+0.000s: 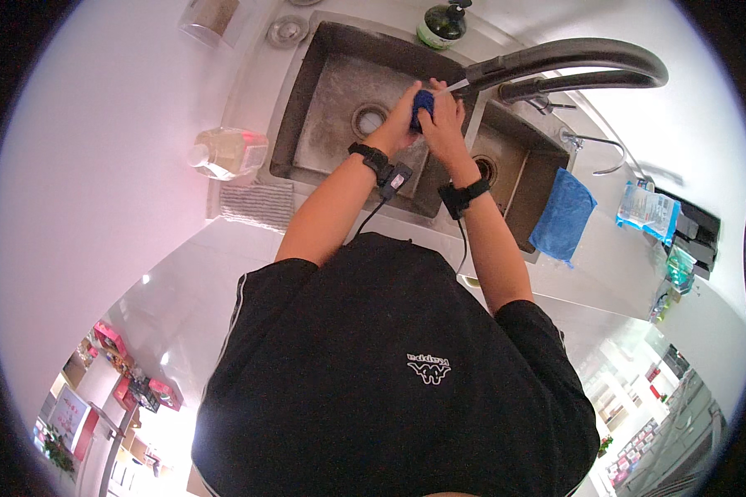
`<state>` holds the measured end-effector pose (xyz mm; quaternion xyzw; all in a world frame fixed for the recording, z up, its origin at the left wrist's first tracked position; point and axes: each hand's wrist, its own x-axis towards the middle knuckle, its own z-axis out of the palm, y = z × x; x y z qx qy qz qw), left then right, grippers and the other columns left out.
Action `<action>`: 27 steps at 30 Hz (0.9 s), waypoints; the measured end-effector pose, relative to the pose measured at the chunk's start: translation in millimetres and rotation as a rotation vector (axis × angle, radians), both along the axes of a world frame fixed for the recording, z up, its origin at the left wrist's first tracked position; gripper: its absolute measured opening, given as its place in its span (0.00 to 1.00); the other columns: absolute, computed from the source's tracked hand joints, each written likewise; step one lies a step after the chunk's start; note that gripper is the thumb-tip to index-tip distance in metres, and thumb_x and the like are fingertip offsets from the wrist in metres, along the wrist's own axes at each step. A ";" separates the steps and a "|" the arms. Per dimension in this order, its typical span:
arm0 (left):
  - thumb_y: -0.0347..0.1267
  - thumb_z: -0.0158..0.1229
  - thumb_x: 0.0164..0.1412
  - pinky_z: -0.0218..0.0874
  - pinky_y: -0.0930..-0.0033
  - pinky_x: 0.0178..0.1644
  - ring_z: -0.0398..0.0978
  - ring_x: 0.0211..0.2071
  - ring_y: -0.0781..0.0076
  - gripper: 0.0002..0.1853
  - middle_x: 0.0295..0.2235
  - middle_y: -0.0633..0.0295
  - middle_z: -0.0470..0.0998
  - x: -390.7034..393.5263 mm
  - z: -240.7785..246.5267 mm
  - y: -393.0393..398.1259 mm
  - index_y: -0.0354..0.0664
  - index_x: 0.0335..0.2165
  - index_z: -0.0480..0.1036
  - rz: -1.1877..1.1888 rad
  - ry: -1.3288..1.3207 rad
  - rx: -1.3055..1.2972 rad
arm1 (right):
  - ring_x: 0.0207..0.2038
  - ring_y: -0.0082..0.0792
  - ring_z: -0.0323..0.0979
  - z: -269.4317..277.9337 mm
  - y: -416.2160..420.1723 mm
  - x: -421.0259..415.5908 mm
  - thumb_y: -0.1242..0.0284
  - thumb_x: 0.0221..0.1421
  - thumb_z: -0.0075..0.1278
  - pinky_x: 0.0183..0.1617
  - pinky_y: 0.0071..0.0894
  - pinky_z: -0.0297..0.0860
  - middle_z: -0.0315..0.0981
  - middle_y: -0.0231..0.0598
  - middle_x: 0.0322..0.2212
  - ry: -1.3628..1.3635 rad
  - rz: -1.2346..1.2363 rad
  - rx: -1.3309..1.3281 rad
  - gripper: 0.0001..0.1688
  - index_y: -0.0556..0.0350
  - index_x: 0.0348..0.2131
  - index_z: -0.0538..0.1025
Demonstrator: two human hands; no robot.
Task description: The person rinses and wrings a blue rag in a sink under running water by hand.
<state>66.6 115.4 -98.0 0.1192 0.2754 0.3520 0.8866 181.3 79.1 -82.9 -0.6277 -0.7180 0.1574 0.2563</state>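
Note:
Both my hands are together over the right side of the large sink basin [329,124], gripping a small dark blue item [423,110], perhaps a cloth or scrubber. My left hand [401,121] holds it from the left, fingers pointing up towards the faucet. My right hand [444,124] presses on it from the right, with the thumb across its front. A stream of water runs from the black faucet's spout [482,76] onto my right hand's fingers. Each wrist wears a black strap with a cabled device. The palms are hidden.
A smaller basin [516,143] lies right, a blue cloth [562,214] draped over its edge. A soap pump bottle [442,26] stands behind the sink. At left are a clear plastic jug [233,154] and a striped cloth [258,204]. A thin curved tap [603,141] rises at right.

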 end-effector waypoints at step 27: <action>0.43 0.53 0.64 0.61 0.71 0.46 0.70 0.44 0.75 0.23 0.44 0.64 0.73 -22.9 -25.6 0.2 0.44 0.52 0.66 -0.299 0.511 0.332 | 0.35 0.23 0.71 -22.9 0.0 33.8 0.65 0.60 0.53 0.33 0.24 0.68 0.73 0.34 0.39 0.752 -0.334 -0.387 0.24 0.59 0.50 0.68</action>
